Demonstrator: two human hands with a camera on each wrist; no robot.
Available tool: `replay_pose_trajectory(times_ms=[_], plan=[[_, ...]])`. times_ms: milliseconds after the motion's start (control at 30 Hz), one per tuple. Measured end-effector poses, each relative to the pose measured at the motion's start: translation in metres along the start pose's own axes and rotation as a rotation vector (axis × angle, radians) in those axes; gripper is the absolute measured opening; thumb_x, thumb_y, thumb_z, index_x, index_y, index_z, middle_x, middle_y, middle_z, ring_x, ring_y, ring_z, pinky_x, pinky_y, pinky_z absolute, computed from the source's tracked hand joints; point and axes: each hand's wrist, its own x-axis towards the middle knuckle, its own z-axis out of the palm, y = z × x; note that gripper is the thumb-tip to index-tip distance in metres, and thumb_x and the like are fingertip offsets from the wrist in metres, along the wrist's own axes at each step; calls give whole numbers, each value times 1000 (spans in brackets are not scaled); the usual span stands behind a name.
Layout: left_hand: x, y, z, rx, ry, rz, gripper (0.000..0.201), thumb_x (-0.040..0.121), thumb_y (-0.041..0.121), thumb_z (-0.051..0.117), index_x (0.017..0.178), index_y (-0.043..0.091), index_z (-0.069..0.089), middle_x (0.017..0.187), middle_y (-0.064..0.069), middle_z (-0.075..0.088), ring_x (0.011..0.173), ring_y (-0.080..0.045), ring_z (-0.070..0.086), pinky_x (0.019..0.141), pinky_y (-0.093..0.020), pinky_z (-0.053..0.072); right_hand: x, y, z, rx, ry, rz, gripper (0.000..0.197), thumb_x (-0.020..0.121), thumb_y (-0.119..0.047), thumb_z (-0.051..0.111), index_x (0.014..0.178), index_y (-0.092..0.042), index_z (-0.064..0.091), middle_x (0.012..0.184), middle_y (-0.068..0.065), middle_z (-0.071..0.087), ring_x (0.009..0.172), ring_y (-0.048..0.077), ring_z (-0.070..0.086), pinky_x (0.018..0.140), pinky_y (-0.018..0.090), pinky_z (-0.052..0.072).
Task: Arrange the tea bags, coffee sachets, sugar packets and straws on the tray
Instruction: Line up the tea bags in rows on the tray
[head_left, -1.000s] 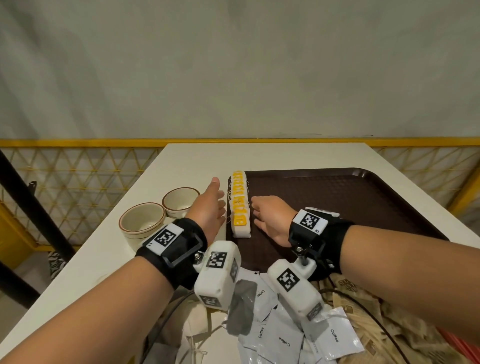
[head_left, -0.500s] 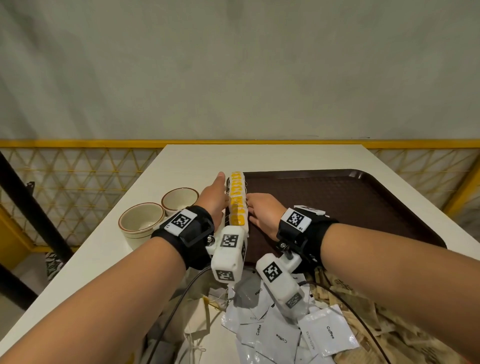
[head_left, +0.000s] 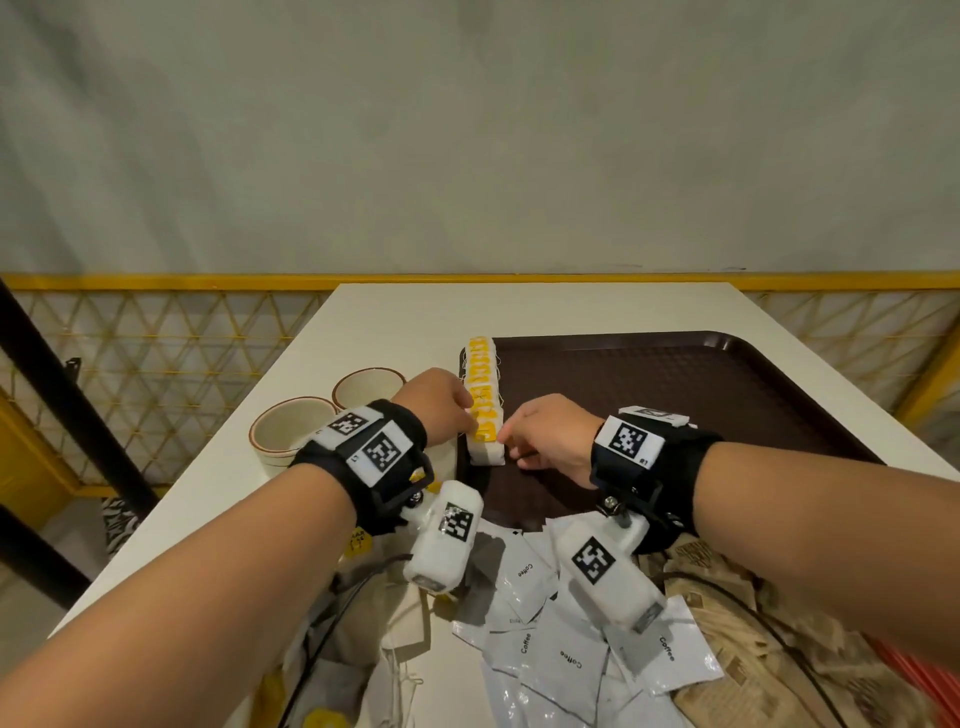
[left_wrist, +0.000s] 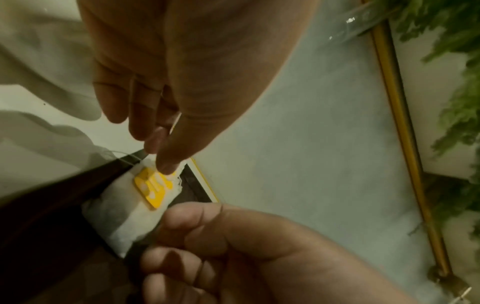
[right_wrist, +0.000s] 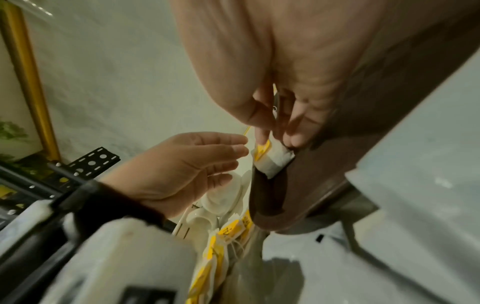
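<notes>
A row of tea bags (head_left: 484, 397) with yellow tags is being kept standing along the left edge of the brown tray (head_left: 675, 384), which is lying on the white table (head_left: 395, 317). The rest of the tray floor is being left bare in the head view.

The near end of the row is being touched from both sides. The left hand (head_left: 440, 408) is being held against the row from the table side; in the left wrist view its thumb and forefinger are being closed on the top edge of the nearest tea bag (left_wrist: 135, 207), just above its yellow tag. The right hand (head_left: 550, 434) is being held on the tray side, and in the right wrist view its thumb and fingers are being pinched on the same end tea bag.

Two cream bowls (head_left: 317, 423) with brown rims are being left beside each other on the table, left of the tray; nothing can be seen inside them.

In front of the tray, white coffee sachets (head_left: 556, 649) are being left in a loose overlapping heap on the table. To their right brown paper packets (head_left: 727, 623) are lying piled, and to their left more loose tea bags (right_wrist: 228, 232) are lying tangled by their strings. Straws cannot be made out with certainty.
</notes>
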Motion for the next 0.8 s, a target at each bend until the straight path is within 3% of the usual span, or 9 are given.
replay_pose_trajectory(times_ms=[133,300,467,567,667,733,800], plan=[[7,4,5,80,-3,8,32,77,16,76,105,16,61,109,-5,63,101,-22,60,89,-35,50,-12,-5,4,1,-56,51,11,94,-1,51,85,-7,53,71,7,49,62,10,45,62,19,43],[13,3,9,64,39,-24,34,82,13,71,113,13,58,117,-3,54,109,-20,54,88,-29,44,-12,-6,5,32,-35,35,13,94,0,47,85,-7,54,72,7,49,62,11,46,63,21,42],[18,-1,12,-3,82,-30,26,81,13,72,101,17,57,111,-6,59,100,-20,57,82,-30,45,-13,-6,2,84,35,3,22,94,7,43,99,0,63,98,14,52,89,22,52,63,22,45],[23,-2,10,-99,154,-17,29,72,12,79,87,21,56,101,-6,63,88,-20,59,74,-29,46,-12,-7,3,106,43,-12,30,95,8,40,117,8,60,101,12,53,95,22,51,75,29,51],[26,-3,8,-169,168,-16,31,68,9,82,79,24,57,94,-5,64,81,-19,59,70,-27,45,-9,-6,3,118,71,-34,31,95,8,38,115,7,62,101,13,57,98,23,54,96,36,49],[29,-5,9,-174,152,-33,29,69,10,83,81,22,59,92,-4,62,79,-17,58,65,-26,42,-10,-5,4,134,88,-41,30,95,6,39,114,5,63,115,20,59,104,27,59,94,34,49],[32,-7,11,-164,140,-55,27,70,12,82,84,20,61,92,-5,64,80,-17,59,63,-25,43,-10,-4,3,126,87,-62,30,95,5,38,111,2,64,116,19,60,104,26,61,87,32,52]])
